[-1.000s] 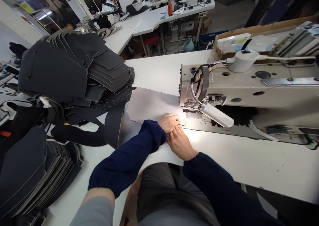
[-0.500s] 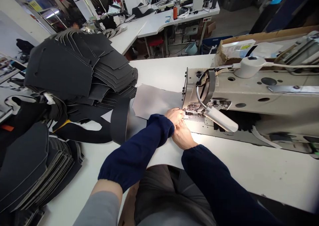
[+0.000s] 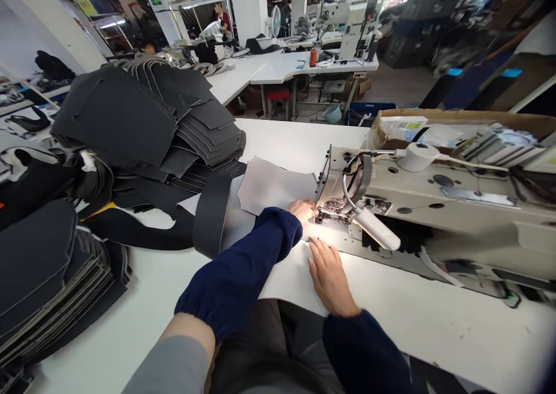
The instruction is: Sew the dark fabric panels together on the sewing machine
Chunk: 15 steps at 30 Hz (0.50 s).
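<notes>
My left hand [image 3: 303,210] is at the stitching area of the sewing machine [image 3: 417,191], its fingers closed on the edge of a light grey fabric panel [image 3: 271,185]. The sleeve hides part of that hand. The panel lies on the table left of the machine head and runs up to it. My right hand [image 3: 330,278] rests palm down on the white tabletop, just in front of the machine bed. It is open and holds nothing, with fingers stretched out. A small white lamp [image 3: 377,228] lights the needle area.
Stacked dark grey panels [image 3: 125,116] stand on the left, with another pile [image 3: 47,278] nearer me. A curved dark strip [image 3: 211,214] lies beside the light panel. Behind the machine is an open cardboard box [image 3: 379,128]. Further off are other worktables [image 3: 282,69] and a person [image 3: 223,20].
My right hand has come away from my left hand and the machine, toward me, and its fingers have straightened. My left hand remains at the needle area. The camera view has tilted up.
</notes>
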{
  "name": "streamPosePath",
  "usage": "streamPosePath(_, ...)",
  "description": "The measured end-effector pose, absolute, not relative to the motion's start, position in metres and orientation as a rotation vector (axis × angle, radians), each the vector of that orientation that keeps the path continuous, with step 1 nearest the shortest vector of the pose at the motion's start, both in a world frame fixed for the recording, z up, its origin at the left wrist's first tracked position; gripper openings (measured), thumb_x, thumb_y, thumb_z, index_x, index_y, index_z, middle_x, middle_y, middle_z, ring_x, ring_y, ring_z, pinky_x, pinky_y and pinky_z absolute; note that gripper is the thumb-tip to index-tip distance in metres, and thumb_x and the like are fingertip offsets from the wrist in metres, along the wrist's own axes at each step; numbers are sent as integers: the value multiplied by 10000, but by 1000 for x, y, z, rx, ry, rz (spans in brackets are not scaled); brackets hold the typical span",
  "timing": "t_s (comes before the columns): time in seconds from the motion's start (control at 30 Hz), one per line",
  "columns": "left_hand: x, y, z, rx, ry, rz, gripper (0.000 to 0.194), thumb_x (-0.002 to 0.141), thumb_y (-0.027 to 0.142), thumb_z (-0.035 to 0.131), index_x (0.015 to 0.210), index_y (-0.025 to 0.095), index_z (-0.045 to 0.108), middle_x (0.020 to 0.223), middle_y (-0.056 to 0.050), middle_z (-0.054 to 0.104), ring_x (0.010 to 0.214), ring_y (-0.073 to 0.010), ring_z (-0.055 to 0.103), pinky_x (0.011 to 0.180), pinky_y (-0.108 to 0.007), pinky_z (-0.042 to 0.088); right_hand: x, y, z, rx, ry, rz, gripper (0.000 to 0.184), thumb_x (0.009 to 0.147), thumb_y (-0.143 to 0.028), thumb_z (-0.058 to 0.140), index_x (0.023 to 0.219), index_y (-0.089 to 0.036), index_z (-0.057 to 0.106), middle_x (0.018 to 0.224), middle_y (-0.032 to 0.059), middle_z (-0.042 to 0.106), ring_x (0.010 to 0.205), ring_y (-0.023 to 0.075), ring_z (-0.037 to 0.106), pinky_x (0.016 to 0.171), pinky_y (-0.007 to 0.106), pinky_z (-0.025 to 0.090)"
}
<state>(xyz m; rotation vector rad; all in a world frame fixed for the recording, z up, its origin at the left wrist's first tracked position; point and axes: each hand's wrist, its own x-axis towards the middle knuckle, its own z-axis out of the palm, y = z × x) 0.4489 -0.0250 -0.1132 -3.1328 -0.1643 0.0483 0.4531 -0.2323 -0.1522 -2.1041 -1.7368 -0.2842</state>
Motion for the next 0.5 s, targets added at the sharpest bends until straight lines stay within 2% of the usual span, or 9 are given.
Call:
streamPosePath(0.17, 435, -31, -109, -3180, -183, -45, 175, 841, 226, 507, 962, 190, 629, 1080, -46, 586, 1029, -214, 498, 803, -332, 456, 446, -291, -160, -1997, -1662, -345, 456, 946, -191, 347, 1397, -136, 308, 1403, 144, 404, 1324, 272, 339, 1063, 526, 329)
streamPosePath(0.3, 424, -34, -105, -3210, -408, -38, 290, 817, 185, 537, 1100, 244, 564, 1241, -46, 496, 1096, -237, 452, 866, -430, 429, 452, -300, -168, -2017, -1642, -324, 464, 947, -223, 332, 1409, -198, 301, 1396, 118, 420, 1283, 279, 403, 1015, 556, 398)
streamPosePath(0.4, 413, -33, -97, -3203, -739, 73, 320, 851, 157, 483, 1154, 241, 538, 1255, -93, 476, 1142, -273, 427, 861, -477, 421, 460, -303, -177, -1973, -1710, -359, 509, 932, -262, 340, 1434, -272, 261, 1377, 95, 449, 1241, 305, 452, 961, 584, 444)
streamPosePath(0.5, 383, -20, -76, -3156, -901, 64, 302, 891, 203, 414, 1147, 254, 567, 1196, -112, 522, 1106, -264, 474, 845, -466, 429, 470, -275, -185, -1821, -1690, -462, 541, 901, -377, 373, 1427, -394, 250, 1313, 55, 515, 1138, 333, 539, 859, 589, 502)
